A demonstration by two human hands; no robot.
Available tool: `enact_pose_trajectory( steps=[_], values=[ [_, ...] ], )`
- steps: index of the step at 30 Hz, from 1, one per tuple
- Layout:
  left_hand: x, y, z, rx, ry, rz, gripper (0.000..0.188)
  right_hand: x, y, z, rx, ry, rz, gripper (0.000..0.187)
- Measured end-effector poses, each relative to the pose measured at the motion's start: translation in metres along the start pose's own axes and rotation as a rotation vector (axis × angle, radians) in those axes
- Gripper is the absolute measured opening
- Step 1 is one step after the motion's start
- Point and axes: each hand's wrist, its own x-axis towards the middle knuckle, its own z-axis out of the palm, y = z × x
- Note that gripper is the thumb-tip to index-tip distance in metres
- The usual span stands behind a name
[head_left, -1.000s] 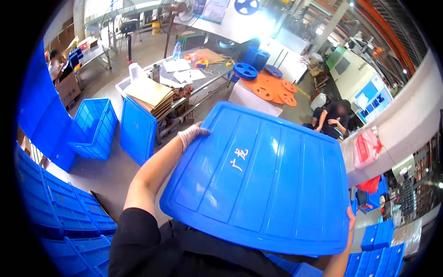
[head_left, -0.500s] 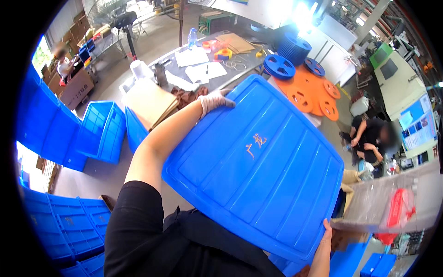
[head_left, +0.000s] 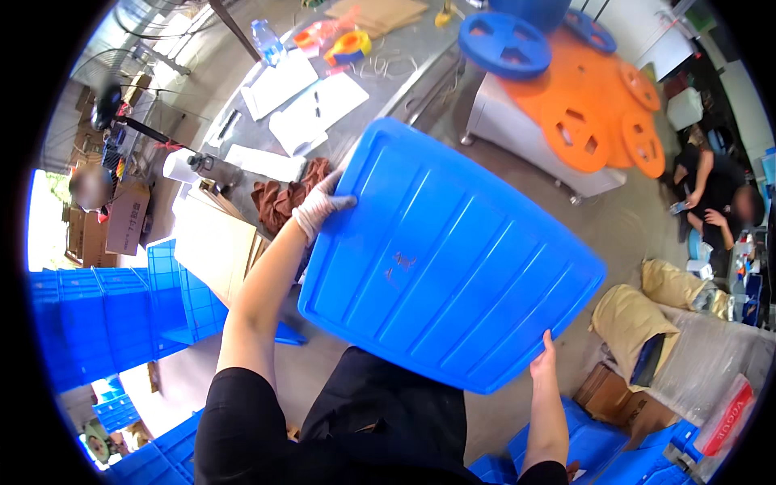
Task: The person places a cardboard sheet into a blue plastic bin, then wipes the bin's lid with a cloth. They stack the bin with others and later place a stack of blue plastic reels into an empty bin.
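A large blue plastic lid (head_left: 453,259) with raised ribs and faint markings is held up tilted in front of my body. My left hand (head_left: 321,207), in a pale glove, grips its upper left edge, fingers over the top face. At the lower right edge, my right hand (head_left: 545,357) holds the rim; its thumb shows on top while the other fingers are hidden beneath. Just beyond my left hand, a crumpled brown cloth (head_left: 283,198) lies at the table edge.
A grey table (head_left: 388,97) ahead bears papers, tape rolls and a bottle. Orange reel discs (head_left: 578,133) and a blue reel (head_left: 505,46) rest on a wheeled white base. Blue crates (head_left: 105,319) stand left; a paper sack (head_left: 634,323) stands right. One person (head_left: 711,194) sits far right.
I have turned to the right, so the table and crates appear shifted left. The lid stays in both hands and now sits lower and farther from the crate pile at lower right.
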Motion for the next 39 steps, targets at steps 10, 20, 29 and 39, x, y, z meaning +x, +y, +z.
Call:
enact_pose_trajectory(
  steps=[10, 20, 29, 39],
  values=[
    [0.136, -0.067, -0.037, 0.129, 0.001, -0.179, 0.074, 0.166, 0.062, 0.037, 0.009, 0.085, 0.21, 0.084],
    [0.095, -0.039, -0.055, 0.47, 0.123, 0.121, 0.07, 0.116, 0.037, 0.047, -0.062, 0.018, -0.048, 0.071],
    [-0.133, 0.113, -0.112, 0.927, 0.797, 0.388, 0.063, 0.029, -0.007, 0.149, -0.058, -0.193, 0.13, 0.055],
    [-0.264, -0.047, -0.279, 1.44, 1.0, -0.075, 0.06, -0.107, 0.296, 0.465, -0.223, -0.796, 0.433, 0.05]
  ],
)
